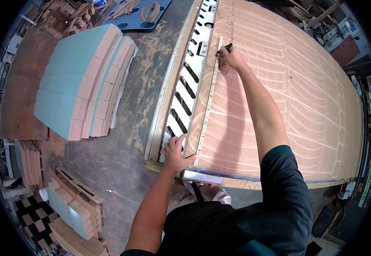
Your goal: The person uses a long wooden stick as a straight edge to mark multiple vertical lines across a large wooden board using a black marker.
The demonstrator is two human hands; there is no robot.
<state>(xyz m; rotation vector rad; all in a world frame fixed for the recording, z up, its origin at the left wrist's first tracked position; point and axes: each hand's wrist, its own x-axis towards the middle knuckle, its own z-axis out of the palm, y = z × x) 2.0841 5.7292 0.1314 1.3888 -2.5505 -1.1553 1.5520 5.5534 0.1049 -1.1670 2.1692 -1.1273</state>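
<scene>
"Cream ruler along the desk's left side; why's the left hand there?"

"Thumb at its near end, fingers spread over the slotted strip: steadying it, I'd judge. The right hand's grip clasps a black pen toward the far end."

"Its look?"

"Long, narrow, dark-ticked, on pale-arced brown board."

Black short-sleeved shirt, dark-green sleeve trim; bare forearms, ungloved fingers.
</scene>
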